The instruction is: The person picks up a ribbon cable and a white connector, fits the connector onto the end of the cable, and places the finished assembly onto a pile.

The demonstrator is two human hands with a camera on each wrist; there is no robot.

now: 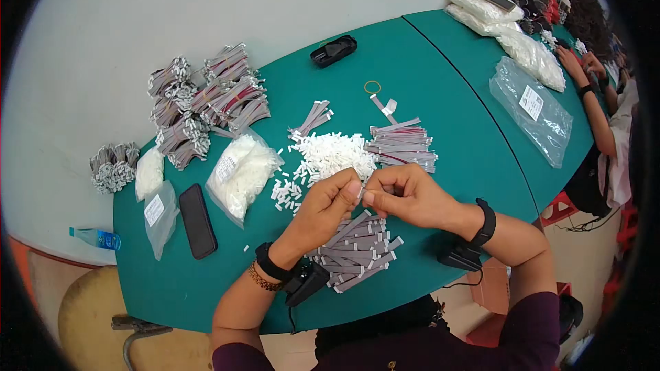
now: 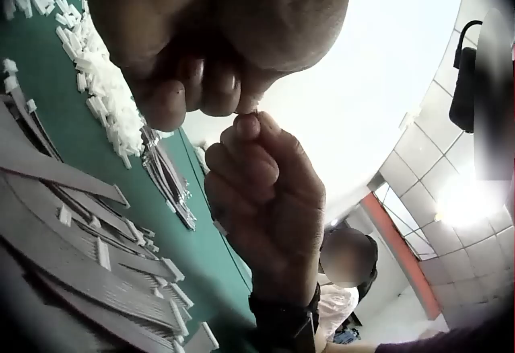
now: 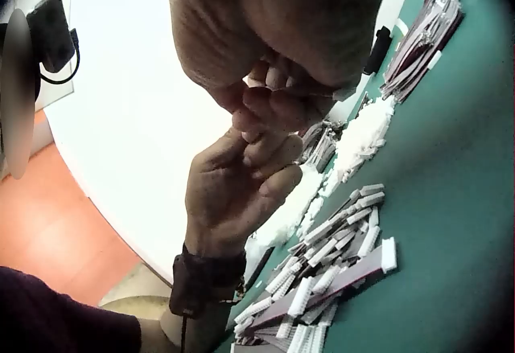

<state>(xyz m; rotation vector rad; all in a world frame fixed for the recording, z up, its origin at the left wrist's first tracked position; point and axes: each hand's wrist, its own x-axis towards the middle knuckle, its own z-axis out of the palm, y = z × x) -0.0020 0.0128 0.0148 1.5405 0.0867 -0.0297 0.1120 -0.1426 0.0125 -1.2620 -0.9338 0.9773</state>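
Over the table's near part, my left hand (image 1: 324, 207) and right hand (image 1: 414, 196) meet fingertip to fingertip. Left thumb and forefinger pinch a small white plastic connector piece (image 1: 360, 192), mostly hidden by the fingers. Curled right fingers hold a short grey ribbon cable; its white end (image 3: 344, 94) pokes out past them in the right wrist view. Just beneath the hands lies a loose pile of grey ribbon cables (image 1: 361, 254) with white connector ends. Beyond the fingers spreads a heap of small white plastic pieces (image 1: 333, 154), with a stack of ribbon cables (image 1: 402, 144) to its right.
Left on the green table (image 1: 289, 48) are a bag of white pieces (image 1: 240, 172), a dark phone (image 1: 198, 221) and bundled cables (image 1: 230, 93). A black pouch (image 1: 333, 51) and rubber band (image 1: 372, 86) lie farther back. Another person's arm (image 1: 597, 113) is at right, near a plastic bag (image 1: 533, 113).
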